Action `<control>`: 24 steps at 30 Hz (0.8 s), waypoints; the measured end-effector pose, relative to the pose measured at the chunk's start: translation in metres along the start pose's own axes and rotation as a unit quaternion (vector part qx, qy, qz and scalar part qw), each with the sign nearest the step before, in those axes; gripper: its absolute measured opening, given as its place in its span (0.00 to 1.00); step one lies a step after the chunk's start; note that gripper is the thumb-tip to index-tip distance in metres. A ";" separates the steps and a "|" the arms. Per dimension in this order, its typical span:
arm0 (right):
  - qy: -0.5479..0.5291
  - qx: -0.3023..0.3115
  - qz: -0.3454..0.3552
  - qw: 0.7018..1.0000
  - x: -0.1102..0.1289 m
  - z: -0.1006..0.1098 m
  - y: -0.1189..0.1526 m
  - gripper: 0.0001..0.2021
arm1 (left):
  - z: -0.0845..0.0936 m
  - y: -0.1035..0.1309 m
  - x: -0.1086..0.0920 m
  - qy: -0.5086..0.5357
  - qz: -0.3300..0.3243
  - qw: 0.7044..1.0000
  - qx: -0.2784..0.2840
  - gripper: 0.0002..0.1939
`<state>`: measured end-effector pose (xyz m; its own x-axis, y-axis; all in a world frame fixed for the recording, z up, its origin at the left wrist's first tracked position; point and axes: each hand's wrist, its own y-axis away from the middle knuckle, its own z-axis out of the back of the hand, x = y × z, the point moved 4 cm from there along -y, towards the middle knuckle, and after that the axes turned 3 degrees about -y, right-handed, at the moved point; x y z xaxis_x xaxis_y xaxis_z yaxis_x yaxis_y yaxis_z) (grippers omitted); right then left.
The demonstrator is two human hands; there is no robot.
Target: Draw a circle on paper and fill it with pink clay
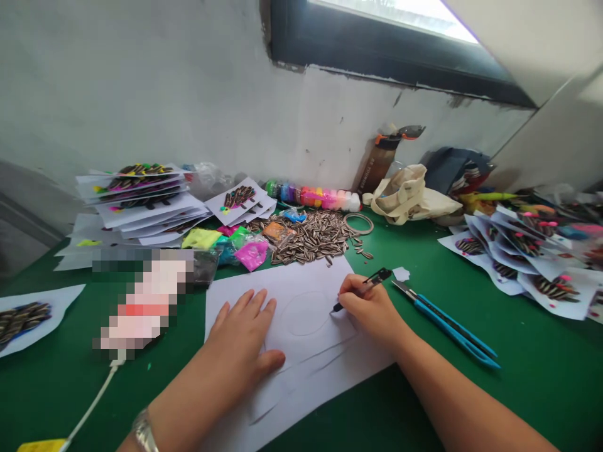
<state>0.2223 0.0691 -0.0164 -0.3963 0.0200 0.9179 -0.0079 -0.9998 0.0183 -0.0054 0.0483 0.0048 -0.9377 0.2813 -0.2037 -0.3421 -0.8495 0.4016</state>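
Observation:
A white sheet of paper [301, 389] lies on the green table, bearing a faint oval and several pencil-like lines. My left hand [240, 345] rests flat on its left part, fingers spread, holding nothing. Over the right part of the sheet, my right hand [370, 307] grips a black pen [377, 276], its tip down at the paper beside the oval. A blue utility knife [452, 323] lies right of my right hand, near a small white scrap [401, 274].
Striped seeds [311, 235] are heaped behind the sheet, beside colourful clay packets [252, 252] and a tape ring [358, 224]. Decorated paper stacks [155, 213] stand at left and right [522, 251]. A bottle [377, 164] and cloth bag [409, 198] are by the wall. A blurred-out object with a cable lies left.

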 end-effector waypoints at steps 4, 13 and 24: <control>-0.002 -0.013 0.002 1.000 -0.002 0.002 -0.002 0.04 | 0.000 -0.001 0.000 -0.014 0.001 1.000 -0.005 0.37; -0.011 -0.037 -0.006 0.999 -0.001 0.004 -0.005 0.05 | 0.000 -0.001 -0.001 -0.030 0.005 1.000 0.006 0.39; -0.245 -0.118 -0.049 0.961 -0.014 0.010 -0.007 0.06 | 0.001 -0.001 -0.002 -0.027 -0.001 1.000 0.006 0.39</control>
<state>0.2365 0.0761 -0.0253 0.0964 0.0538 0.9939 -0.2538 -0.9642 0.0768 -0.0033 0.0493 0.0060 -0.9390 0.3068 -0.1553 -0.3438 -0.8440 0.4116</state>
